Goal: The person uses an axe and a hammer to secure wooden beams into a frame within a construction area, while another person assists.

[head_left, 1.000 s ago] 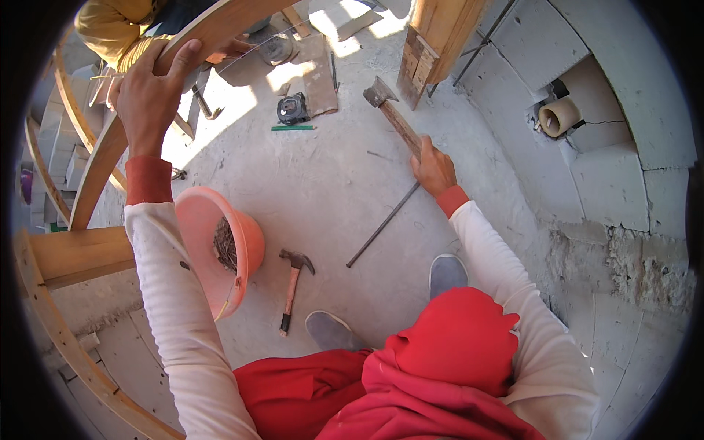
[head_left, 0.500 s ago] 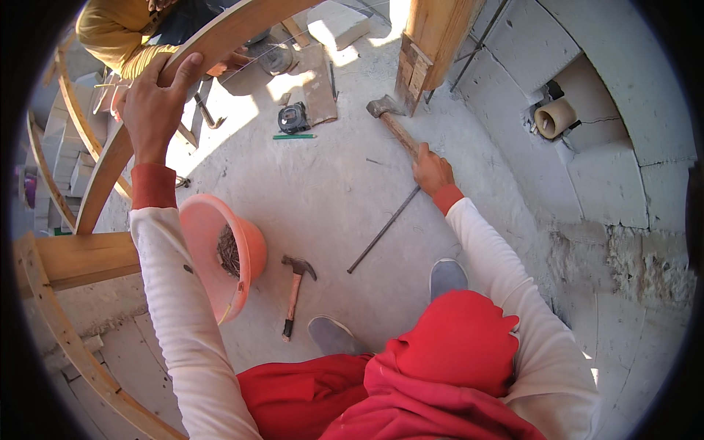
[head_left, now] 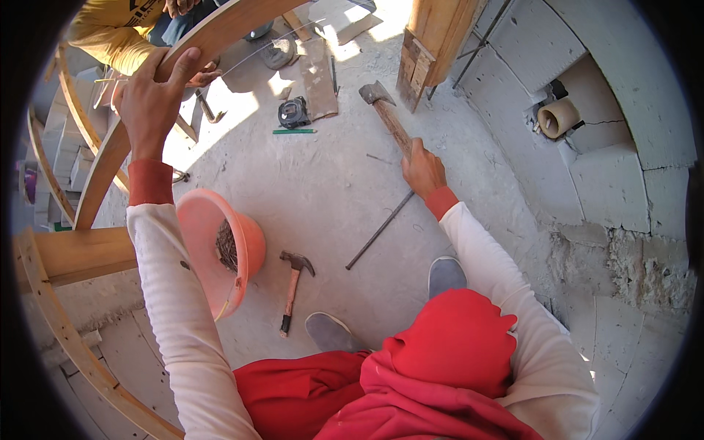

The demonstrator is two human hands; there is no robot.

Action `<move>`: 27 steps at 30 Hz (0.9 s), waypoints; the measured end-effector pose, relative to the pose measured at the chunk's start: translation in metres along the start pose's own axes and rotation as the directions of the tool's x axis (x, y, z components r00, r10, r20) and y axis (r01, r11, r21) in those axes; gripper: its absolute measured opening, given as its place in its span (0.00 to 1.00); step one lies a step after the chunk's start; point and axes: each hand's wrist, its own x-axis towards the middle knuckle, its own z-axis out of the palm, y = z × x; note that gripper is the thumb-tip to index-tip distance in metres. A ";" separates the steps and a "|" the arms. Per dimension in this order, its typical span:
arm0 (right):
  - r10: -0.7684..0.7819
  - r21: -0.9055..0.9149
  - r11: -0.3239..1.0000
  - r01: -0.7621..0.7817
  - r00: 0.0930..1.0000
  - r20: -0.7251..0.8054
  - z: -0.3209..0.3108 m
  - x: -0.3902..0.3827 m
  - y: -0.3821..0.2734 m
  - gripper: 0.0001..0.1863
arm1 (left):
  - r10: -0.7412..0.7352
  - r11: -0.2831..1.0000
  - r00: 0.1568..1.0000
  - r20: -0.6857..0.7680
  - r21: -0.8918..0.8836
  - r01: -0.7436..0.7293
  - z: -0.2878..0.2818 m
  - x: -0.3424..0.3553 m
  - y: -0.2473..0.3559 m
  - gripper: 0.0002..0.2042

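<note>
My left hand is wrapped over the edge of a curved wooden board, its thumb on the near face and the other fingers partly hidden behind. In my right hand is a hatchet, gripped by its wooden handle, the heavy metal head pointing away from me above the floor. A long thin metal rod lies on the floor just below that hand. Left of my feet rests a claw hammer, beside a pinkish-orange bucket tipped toward the left with a dark heap of nails inside.
A wooden post stands ahead, near a block wall with a pipe in a recess. A tape measure, green pencil and flat board lie ahead. Another person crouches beyond the curved board.
My right hand has drawn the hatchet slightly left, its head now farther from the post. My left hand keeps its hold on the board. The other person has shifted a little.
</note>
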 end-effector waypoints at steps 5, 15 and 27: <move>0.007 -0.085 0.996 -0.009 1.000 -0.022 0.000 0.022 0.020 0.17 | 0.000 1.000 1.000 0.010 0.018 -0.001 0.001 0.006 0.004 0.35; 0.021 -0.047 0.999 -0.019 0.999 0.040 -0.008 0.028 0.010 0.17 | 0.023 0.999 0.998 -0.060 0.025 -0.021 0.005 0.001 -0.001 0.34; 0.027 -0.067 0.997 -0.024 0.998 0.048 -0.010 0.031 0.011 0.18 | 0.045 0.999 0.997 -0.062 0.033 -0.043 0.005 0.003 -0.001 0.35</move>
